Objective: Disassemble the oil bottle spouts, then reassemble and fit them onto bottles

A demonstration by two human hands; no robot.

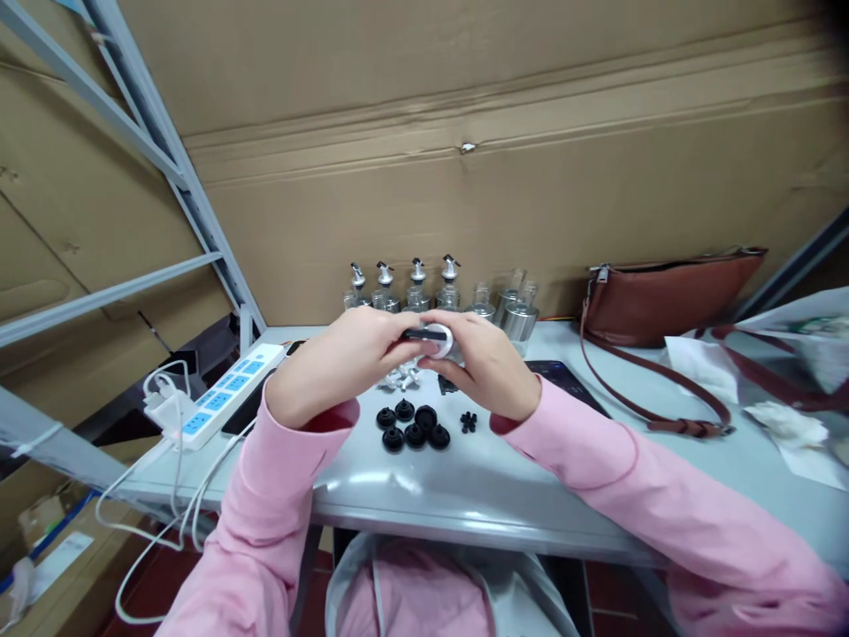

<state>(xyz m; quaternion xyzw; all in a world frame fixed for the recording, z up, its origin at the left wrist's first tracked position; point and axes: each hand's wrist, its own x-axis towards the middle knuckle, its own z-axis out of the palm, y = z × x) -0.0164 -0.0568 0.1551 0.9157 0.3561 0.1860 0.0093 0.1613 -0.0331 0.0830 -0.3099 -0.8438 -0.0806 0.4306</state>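
In front of the bottles my two hands meet over the table. My left hand [362,347] is closed, fingertips pinching a slim black strip. My right hand [487,358] is wrapped round a round, silvery-white pourer top [443,340], against which the black strip lies; fingers hide much of both. Just below the hands are several silver spout pieces [401,379], partly covered. Nearer me lie several round black stoppers [416,433], with a cluster of tiny black parts [468,422] to their right.
Behind the hands stand glass bottles, some with silver pourers [450,268], others uncapped [521,320]. A white power strip [232,394] with cables is at left. A dark tablet-like device [563,382], a brown bag [669,301] and crumpled tissue [789,426] are at right. Cardboard backs the table [478,495].
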